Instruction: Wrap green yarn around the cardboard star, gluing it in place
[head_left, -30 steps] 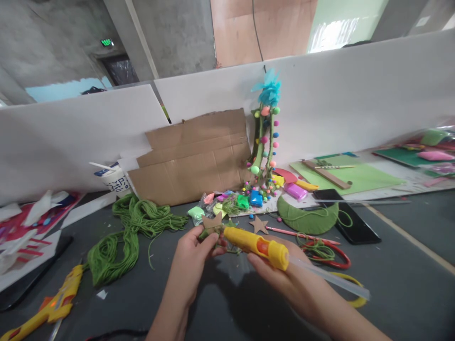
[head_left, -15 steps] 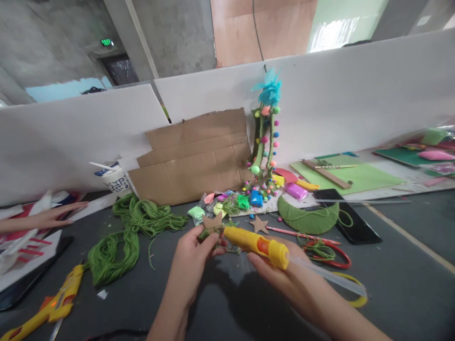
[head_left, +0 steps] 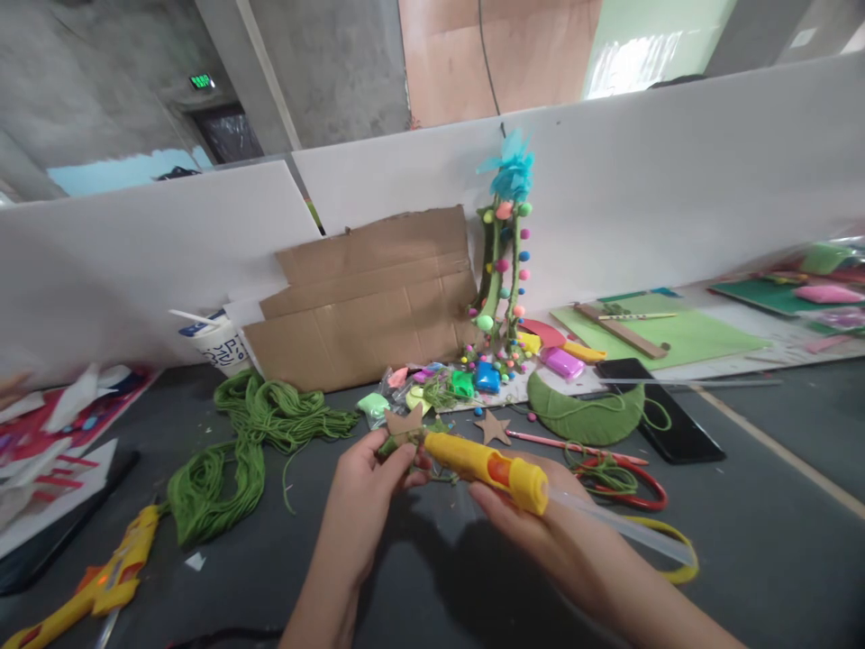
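My left hand [head_left: 378,473] is closed around a cardboard star [head_left: 404,422] whose lower part has green yarn on it. In my right hand [head_left: 520,514] is a yellow hot glue gun [head_left: 479,464], its nozzle end close to the star and my left fingertips. A clear glue stick [head_left: 622,525] juts from the gun's back. Just beyond the gun lies another, bare cardboard star [head_left: 493,427]. A green yarn-wrapped crescent [head_left: 587,410] rests to the right, near a pink pencil [head_left: 574,445] and red-handled scissors [head_left: 652,491] with yarn over them.
Green yarn skeins [head_left: 216,487] lie on the left, beside a second yellow glue gun [head_left: 112,568]. Behind stand folded cardboard [head_left: 365,315], a paper cup [head_left: 220,342] and a pompom-covered green piece [head_left: 500,261]. A black phone [head_left: 666,415] lies right. Another person's fingers [head_left: 12,389] show far left.
The other person's hand at the far left has drawn back leftward, and a white strip near it is gone from beside the cup. My hands have hardly moved.
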{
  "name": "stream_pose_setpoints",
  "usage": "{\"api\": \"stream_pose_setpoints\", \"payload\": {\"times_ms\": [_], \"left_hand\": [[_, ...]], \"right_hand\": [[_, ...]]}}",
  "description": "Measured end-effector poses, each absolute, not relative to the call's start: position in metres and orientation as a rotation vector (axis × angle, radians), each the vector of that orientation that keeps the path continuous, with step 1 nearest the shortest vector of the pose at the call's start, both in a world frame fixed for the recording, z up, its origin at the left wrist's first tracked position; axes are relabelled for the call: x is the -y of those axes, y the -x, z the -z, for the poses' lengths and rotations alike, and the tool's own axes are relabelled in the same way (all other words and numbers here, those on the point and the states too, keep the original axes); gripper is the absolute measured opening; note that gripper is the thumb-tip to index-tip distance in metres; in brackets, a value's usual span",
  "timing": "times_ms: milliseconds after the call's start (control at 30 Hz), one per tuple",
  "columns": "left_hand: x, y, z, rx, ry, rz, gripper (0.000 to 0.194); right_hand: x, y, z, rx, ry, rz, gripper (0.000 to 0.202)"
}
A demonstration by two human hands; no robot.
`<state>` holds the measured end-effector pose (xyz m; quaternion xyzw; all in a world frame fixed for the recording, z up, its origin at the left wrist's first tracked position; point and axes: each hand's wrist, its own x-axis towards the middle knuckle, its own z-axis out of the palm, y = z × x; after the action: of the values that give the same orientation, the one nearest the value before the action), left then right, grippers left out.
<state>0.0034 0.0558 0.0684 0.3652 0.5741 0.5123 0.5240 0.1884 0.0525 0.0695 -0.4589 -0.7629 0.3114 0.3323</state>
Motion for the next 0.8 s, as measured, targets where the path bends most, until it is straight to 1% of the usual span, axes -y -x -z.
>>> {"api": "stream_pose_setpoints", "payload": {"times_ms": [467, 800], "left_hand": [[-0.0555, -0.0038, -0.0701, -1.398, -0.888, -1.216, 0.022], [-0.0567, -0.0037, -0.0694, -1.459, -0.925, -1.211, 0.021]], "right_hand": [[-0.0528, -0.1888, -0.0747, 2.023, 1.198, -0.764, 0.017], [-0.0543, -0.1877, -0.0725, 2.098, 1.191, -0.7, 0.02]]}}
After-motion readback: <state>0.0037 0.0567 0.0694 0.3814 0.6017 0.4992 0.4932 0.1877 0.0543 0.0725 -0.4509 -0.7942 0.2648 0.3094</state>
